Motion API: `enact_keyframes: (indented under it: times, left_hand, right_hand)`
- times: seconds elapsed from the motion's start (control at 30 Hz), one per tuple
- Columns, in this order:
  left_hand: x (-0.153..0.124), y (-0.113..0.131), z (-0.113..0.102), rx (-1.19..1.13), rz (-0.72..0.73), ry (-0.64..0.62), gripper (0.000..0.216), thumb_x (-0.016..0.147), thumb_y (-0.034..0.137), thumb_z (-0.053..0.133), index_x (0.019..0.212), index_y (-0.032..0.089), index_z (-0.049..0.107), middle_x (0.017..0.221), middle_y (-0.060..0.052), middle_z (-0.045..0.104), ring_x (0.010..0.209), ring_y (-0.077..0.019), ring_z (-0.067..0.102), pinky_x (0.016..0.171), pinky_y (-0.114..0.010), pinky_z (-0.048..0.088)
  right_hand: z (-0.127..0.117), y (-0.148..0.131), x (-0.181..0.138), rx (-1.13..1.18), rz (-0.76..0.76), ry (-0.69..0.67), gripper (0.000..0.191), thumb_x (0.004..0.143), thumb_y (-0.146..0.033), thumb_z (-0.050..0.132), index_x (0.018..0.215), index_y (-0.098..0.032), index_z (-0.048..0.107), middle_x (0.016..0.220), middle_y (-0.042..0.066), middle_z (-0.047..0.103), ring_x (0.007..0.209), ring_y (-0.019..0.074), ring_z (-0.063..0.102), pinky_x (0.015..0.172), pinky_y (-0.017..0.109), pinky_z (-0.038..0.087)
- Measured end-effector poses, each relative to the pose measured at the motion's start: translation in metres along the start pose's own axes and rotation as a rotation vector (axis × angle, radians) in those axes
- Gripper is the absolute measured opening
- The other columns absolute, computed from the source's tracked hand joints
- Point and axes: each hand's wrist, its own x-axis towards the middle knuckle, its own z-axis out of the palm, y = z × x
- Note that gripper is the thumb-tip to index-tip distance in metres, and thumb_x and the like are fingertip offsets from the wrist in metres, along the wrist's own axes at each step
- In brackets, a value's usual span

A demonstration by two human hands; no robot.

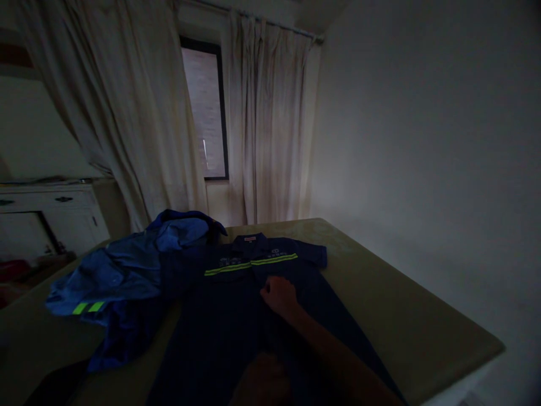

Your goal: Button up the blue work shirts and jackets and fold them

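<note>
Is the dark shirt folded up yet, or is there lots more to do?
Not yet. Done: the dark shirt lies spread flat on the table, collar at the far end. In hand: the right hand rests on its front; the left hand is low and blurred. To do: no fold shows, and the crumpled blue clothes beside it lie in a heap.

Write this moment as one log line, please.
right hand: resting on dark shirt front | left hand: low over shirt, blurred | blue clothes heap: beside shirt, on table
</note>
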Motion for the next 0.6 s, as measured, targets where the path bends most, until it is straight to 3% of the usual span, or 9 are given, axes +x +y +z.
enact_keyframes:
  times: [0.13,0.23,0.33,0.47,0.6]
  left_hand:
    - [0.027,-0.011,-0.027,0.064,-0.278,0.080,0.034,0.098,0.022,0.040,0.090,0.027,0.073,0.090,-0.006,0.074,0.084,-0.0213,0.067,0.080,-0.035,0.053]
    - [0.058,-0.033,-0.064,0.140,-0.543,0.195,0.028,0.095,0.024,0.045,0.085,0.023,0.071,0.087,-0.005,0.073,0.082,-0.0208,0.068,0.076,-0.031,0.048]
    - [0.078,-0.067,-0.088,0.165,-0.681,0.337,0.037,0.099,0.016,0.033,0.087,0.021,0.068,0.089,-0.005,0.072,0.086,-0.0184,0.068,0.075,-0.028,0.044]
    - [0.078,-0.105,-0.081,0.178,-0.753,0.418,0.033,0.097,0.009,0.035,0.095,0.019,0.066,0.098,-0.006,0.072,0.095,-0.0181,0.067,0.082,-0.028,0.043]
    - [0.074,-0.116,-0.063,0.197,-0.674,0.393,0.023,0.095,0.011,0.046,0.098,0.020,0.067,0.106,-0.006,0.071,0.106,-0.0207,0.063,0.094,-0.031,0.041]
  right_hand:
    - [-0.003,0.011,-0.004,0.100,0.006,-0.001,0.024,0.095,-0.041,0.057,0.097,-0.022,0.072,0.102,0.008,0.077,0.097,0.0255,0.072,0.076,0.032,0.048]
    - [-0.002,0.005,-0.008,0.070,-0.036,-0.044,0.026,0.092,-0.044,0.061,0.107,-0.023,0.067,0.109,0.008,0.075,0.098,0.0255,0.072,0.075,0.031,0.048]
    - [0.002,-0.004,-0.009,-0.005,-0.063,-0.016,0.025,0.090,-0.037,0.061,0.109,-0.021,0.065,0.112,0.012,0.073,0.099,0.0279,0.072,0.075,0.032,0.049]
    - [0.006,-0.001,-0.003,-0.045,-0.003,0.001,0.020,0.089,-0.026,0.056,0.101,-0.018,0.069,0.105,0.014,0.075,0.098,0.0295,0.072,0.077,0.035,0.049]
    - [0.007,0.010,0.002,0.081,-0.011,0.001,0.022,0.092,-0.030,0.056,0.104,-0.020,0.071,0.104,0.009,0.077,0.100,0.0256,0.071,0.080,0.031,0.047]
